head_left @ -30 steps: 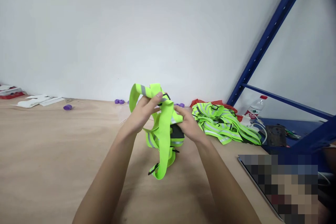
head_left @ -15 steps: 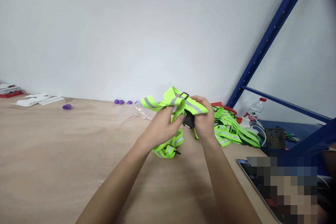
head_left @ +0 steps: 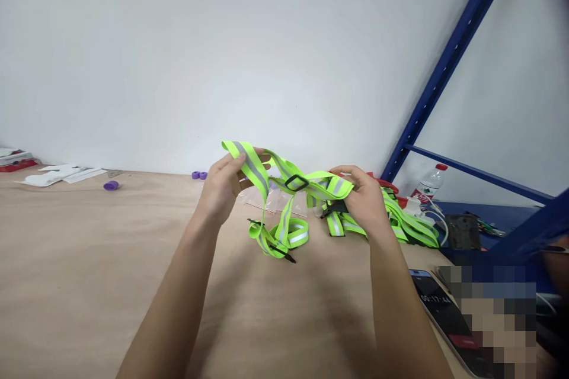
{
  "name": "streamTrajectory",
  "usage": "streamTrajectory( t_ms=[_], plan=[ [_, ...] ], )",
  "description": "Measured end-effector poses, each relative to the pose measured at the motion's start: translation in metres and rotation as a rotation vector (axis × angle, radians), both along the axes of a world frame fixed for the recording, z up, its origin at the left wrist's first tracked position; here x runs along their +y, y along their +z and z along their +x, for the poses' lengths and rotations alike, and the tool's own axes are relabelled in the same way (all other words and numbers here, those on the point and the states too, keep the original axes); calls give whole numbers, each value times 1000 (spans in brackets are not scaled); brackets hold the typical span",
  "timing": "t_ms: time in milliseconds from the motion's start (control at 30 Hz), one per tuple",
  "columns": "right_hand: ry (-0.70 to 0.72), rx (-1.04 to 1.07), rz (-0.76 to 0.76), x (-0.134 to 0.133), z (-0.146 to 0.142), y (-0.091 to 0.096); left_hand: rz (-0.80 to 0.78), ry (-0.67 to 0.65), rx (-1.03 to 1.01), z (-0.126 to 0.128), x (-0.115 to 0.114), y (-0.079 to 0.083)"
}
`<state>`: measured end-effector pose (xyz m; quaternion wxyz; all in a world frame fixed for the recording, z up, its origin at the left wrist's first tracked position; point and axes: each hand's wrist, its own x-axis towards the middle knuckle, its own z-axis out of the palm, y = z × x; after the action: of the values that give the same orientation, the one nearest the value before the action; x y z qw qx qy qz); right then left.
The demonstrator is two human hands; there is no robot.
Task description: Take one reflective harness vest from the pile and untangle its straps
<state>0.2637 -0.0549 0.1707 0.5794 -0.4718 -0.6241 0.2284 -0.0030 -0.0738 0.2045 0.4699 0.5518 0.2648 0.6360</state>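
Held up now between two bare hands, at the centre of the clock face, is a fluorescent yellow-green webbing strap with a grey reflective stripe (head_left: 326,185). At nine o'clock, a flat length of it is pinched by the left hand (head_left: 223,185), the thumb laid in front and the fingers spread behind. At three o'clock, folded webbing is gripped by the right hand (head_left: 365,198), whose thumb is hidden. Between the hands, a rectangular black slider buckle (head_left: 296,182) is carried on the strap. Down at six o'clock, stripy loops of the same webbing are seen, tipped with a slim black plastic clip (head_left: 284,255) (whether any weight is taken by the tan tabletop (head_left: 111,284) cannot be told).

Just behind those loops, clear plastic bags with red lines (head_left: 255,198) are spotted. Toward four o'clock, partly covered by the right hand, a heap of matching yellow-green straps (head_left: 412,226) is piled; farther out, a black smartphone (head_left: 444,308) is laid, a running-clock readout displayed on it. A clear plastic bottle with a red cap (head_left: 432,182) is stood at three o'clock. Out at nine o'clock, a small purple cap-like piece (head_left: 111,185) is passed before white paper strips (head_left: 62,174) are reached.
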Motion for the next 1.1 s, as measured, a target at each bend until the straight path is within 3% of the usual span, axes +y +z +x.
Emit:
streamTrajectory(
  t_ms=[100, 200, 600, 700, 867, 1000, 1100],
  plan=[
    [-121, -157, 51, 4, 10, -4, -11, -98, -145, -9, -4, 8],
    [-210, -226, 49, 4, 16, -3, -14, -115, -294, -17, -9, 14],
    [-253, -363, 37, -3, 15, 3, 136, 180, -433, -39, -20, 23],
    [-169, -359, -59, -8, 13, 5, 188, 193, -442, -40, -26, 26],
    [127, -287, -347, -24, 12, 16, 225, 290, -382, -41, -28, 24],
    [346, -274, -496, -35, 15, 27, 252, 340, -331, -40, -26, 20],
    [391, -253, -531, -38, 19, 32, 273, 331, -328, -37, -23, 20]
  ],
)
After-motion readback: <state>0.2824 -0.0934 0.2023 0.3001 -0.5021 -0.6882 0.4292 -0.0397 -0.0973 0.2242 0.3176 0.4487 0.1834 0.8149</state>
